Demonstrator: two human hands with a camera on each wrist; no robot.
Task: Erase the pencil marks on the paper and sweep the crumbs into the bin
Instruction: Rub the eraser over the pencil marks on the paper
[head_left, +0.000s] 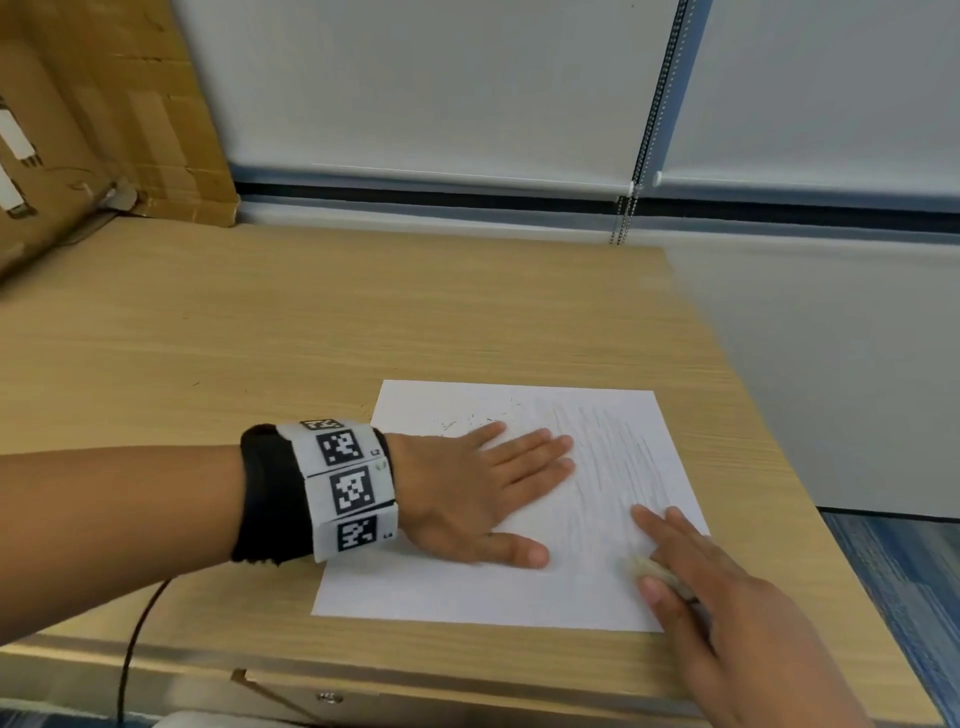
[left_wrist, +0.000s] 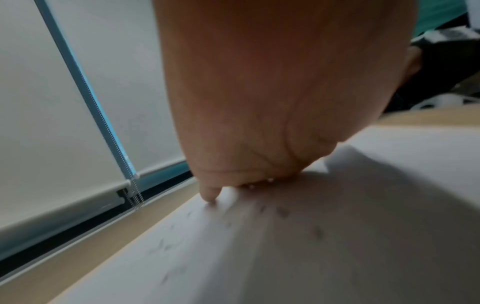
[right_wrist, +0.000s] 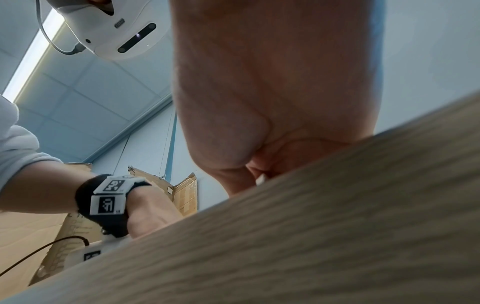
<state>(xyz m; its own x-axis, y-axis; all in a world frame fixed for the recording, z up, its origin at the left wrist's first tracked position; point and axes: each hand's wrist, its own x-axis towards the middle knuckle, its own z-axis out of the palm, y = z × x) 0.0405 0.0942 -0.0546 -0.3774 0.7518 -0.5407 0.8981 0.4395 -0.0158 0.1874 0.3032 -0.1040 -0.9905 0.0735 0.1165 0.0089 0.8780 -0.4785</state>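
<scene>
The paper (head_left: 519, 587) lies near the desk's (head_left: 260, 338) front right corner. The left hand (head_left: 467, 499) presses flat on it, fingers straight and spread wide. The right hand (head_left: 727, 613) pinches a pale eraser (head_left: 655, 571) against the paper's right part, over grey pencil marks (head_left: 618, 467). Dark crumbs (head_left: 483, 415) dot the paper's far edge.

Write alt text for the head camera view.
A left hand presses flat on a white paper on a wooden desk while the right hand rubs an eraser over grey pencil marks. Eraser crumbs lie near the paper's far edge.
</scene>
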